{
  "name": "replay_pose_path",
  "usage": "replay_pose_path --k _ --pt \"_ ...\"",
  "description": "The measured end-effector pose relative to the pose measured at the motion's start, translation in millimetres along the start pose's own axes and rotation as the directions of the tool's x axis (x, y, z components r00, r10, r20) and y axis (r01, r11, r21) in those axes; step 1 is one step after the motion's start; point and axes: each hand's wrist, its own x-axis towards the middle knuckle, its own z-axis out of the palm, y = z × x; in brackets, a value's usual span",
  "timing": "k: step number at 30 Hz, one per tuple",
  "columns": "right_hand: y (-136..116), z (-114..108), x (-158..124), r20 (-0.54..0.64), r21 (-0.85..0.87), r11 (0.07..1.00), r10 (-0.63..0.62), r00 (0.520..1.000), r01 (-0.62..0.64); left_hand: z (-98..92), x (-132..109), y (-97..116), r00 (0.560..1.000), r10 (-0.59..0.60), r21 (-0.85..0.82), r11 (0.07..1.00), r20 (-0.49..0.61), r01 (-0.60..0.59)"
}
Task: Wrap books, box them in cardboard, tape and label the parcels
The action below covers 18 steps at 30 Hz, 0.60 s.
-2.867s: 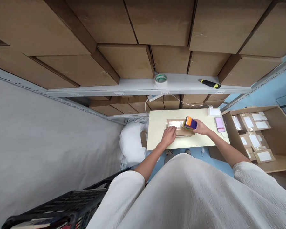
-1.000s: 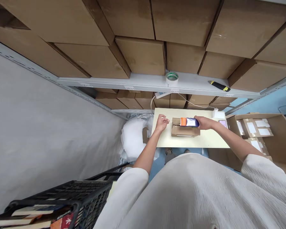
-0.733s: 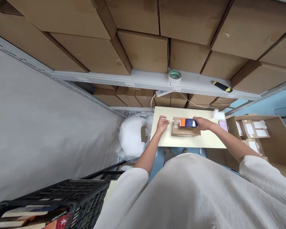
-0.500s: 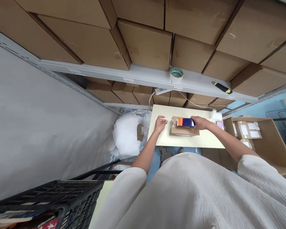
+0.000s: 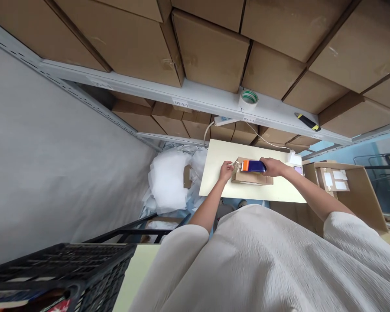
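A small brown cardboard box (image 5: 251, 177) lies on the pale table, with clear packing tape (image 5: 237, 165) at its left end. My right hand (image 5: 271, 166) is closed around the handle of a dark blue and orange tape dispenser (image 5: 255, 166), which rests over the top of the box. At the left end of the box is my left hand (image 5: 226, 172), its fingers loosely bent and slightly apart, the tips at or very near the taped edge. Whether those fingertips press on the tape is too small to tell.
Shelves of large cartons (image 5: 211, 47) rise ahead. On the shelf edge sit a tape roll (image 5: 248, 99) and a utility knife (image 5: 307, 122). A big open carton (image 5: 360, 186) stands right of the table (image 5: 211, 186). White packing sheets (image 5: 169, 180) lie left; a black crate (image 5: 94, 268) is lower left.
My left hand has moved right, from beside the box up to its taped left end. My right hand and the tape dispenser stay over the box. The head view has shifted slightly.
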Motion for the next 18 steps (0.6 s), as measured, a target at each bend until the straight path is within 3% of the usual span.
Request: replay_pose_path --k 4,8,13,18 --pt "1.7 2.7 -0.2 -0.004 -0.006 1.000 0.000 1.000 0.000 3.6 -3.1 -2.1 1.000 0.020 -0.017 1.000 0.017 -0.020" --pt "4.2 4.0 -0.8 -0.002 -0.022 1.000 -0.012 1.000 0.011 -9.9 0.7 2.8 0.997 0.031 -0.053 0.998 0.077 -0.027" --pt "4.9 5.2 -0.6 -0.013 -0.020 1.000 -0.020 1.000 0.019 -29.0 4.9 9.5 0.987 -0.082 -0.115 0.989 0.136 0.098" --pt "2.9 5.1 -1.4 -0.007 -0.027 1.000 -0.001 1.000 0.001 -28.8 1.9 5.3 0.974 -0.116 -0.174 0.973 0.196 0.150"
